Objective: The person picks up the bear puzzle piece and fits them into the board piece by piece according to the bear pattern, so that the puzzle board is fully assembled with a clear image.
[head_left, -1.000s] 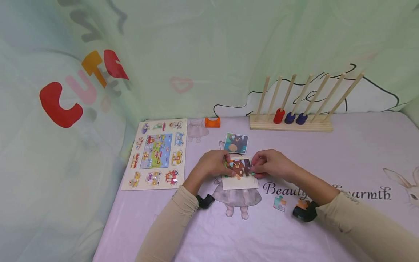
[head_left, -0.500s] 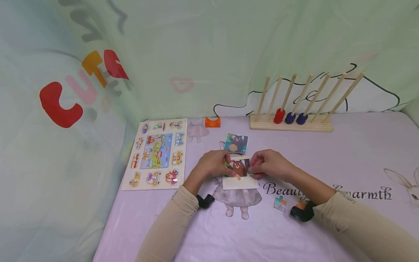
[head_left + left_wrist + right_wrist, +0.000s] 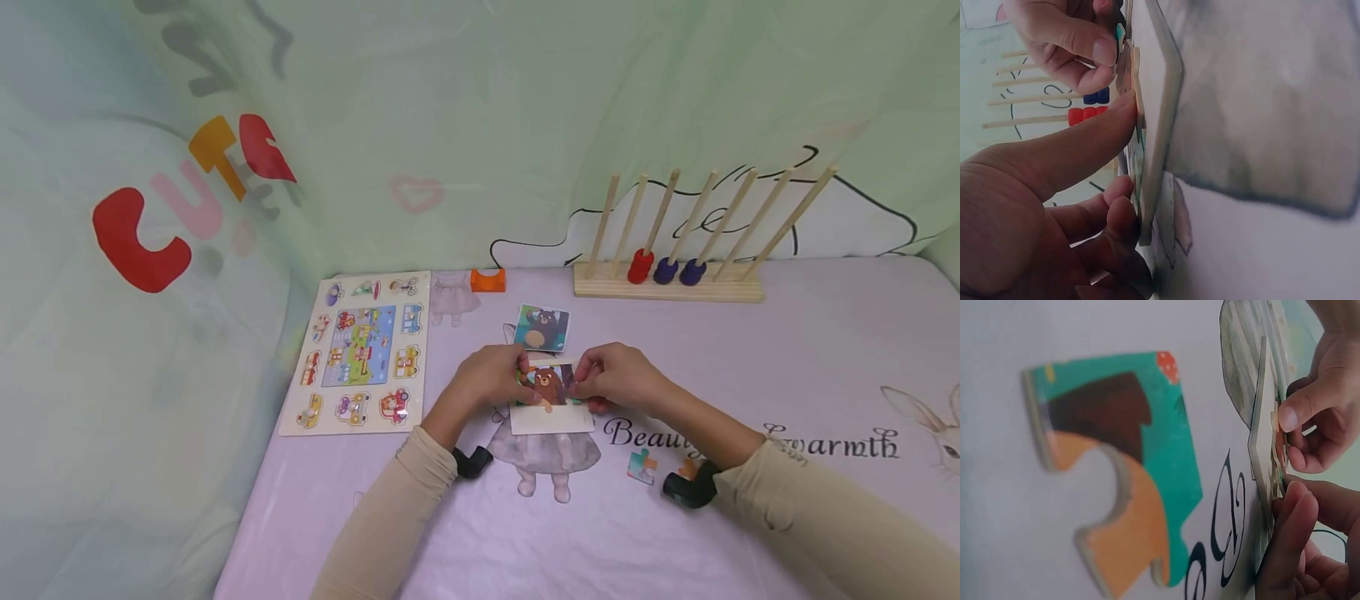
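A small wooden puzzle board (image 3: 551, 422) lies mid-table, its lower part bare, with brown bear puzzle pieces (image 3: 547, 383) in its upper part. My left hand (image 3: 489, 375) grips the board's left side, thumb on the pieces and fingers at the edge. At the right side, my right hand (image 3: 624, 379) pinches a puzzle piece (image 3: 1120, 32) with a green part showing; fingertips hide most of it. Just beyond the board lies a bear picture card (image 3: 542, 327). Toward the front right lies a green-and-orange puzzle piece (image 3: 642, 467). An orange piece (image 3: 687, 469) is partly hidden by the right wrist camera.
At the left is a vehicle peg puzzle (image 3: 356, 354). An orange block (image 3: 488, 281) stands near the back wall. Farther right is a wooden peg stand (image 3: 667, 288) with red and blue beads on several upright rods.
My right wrist has shifted slightly left, while its fingertips stay at the board's right side. The left hand and the board keep almost the same place.
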Action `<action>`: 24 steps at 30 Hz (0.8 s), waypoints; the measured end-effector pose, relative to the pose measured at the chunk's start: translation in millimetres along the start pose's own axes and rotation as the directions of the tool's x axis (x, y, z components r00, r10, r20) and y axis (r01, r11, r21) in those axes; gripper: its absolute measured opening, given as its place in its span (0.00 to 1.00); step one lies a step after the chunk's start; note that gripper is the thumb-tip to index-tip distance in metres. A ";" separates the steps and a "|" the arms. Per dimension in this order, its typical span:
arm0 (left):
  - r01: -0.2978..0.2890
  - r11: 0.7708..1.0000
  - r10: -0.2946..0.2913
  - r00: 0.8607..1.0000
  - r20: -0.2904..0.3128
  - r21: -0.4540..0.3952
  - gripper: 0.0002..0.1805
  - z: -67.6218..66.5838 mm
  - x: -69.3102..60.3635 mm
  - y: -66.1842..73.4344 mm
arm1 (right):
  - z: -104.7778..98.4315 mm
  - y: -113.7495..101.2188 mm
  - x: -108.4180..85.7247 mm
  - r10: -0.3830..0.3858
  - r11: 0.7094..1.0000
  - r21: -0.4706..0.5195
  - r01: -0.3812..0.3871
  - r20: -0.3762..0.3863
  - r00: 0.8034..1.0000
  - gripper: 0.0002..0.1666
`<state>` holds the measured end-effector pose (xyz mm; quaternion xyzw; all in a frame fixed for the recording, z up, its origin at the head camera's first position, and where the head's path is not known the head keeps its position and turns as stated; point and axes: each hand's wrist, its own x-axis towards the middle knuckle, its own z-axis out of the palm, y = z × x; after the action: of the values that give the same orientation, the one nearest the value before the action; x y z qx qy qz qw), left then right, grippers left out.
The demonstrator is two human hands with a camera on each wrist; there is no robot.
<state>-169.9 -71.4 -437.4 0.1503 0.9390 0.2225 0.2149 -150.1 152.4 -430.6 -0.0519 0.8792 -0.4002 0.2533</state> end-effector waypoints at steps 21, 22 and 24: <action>-0.173 0.983 0.175 0.984 -0.025 0.060 0.11 10.6 2.8 13.1 | -13.0 11.7 11.6 -0.043 0.999 -0.014 0.045 0.117 0.992 0.14; -0.166 0.984 0.168 0.985 -0.030 0.067 0.11 10.9 3.1 13.3 | -13.7 12.4 12.3 -0.039 0.999 -0.008 0.041 0.123 0.992 0.15; -0.154 0.985 0.157 0.987 -0.037 0.076 0.11 11.3 3.6 13.4 | -14.9 13.4 13.3 -0.037 0.999 -0.002 0.038 0.132 0.991 0.15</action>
<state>-165.1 -54.6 -441.3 0.2263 0.9362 0.2073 0.1712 -167.4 167.6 -437.5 -0.0954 0.8603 -0.3984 0.3033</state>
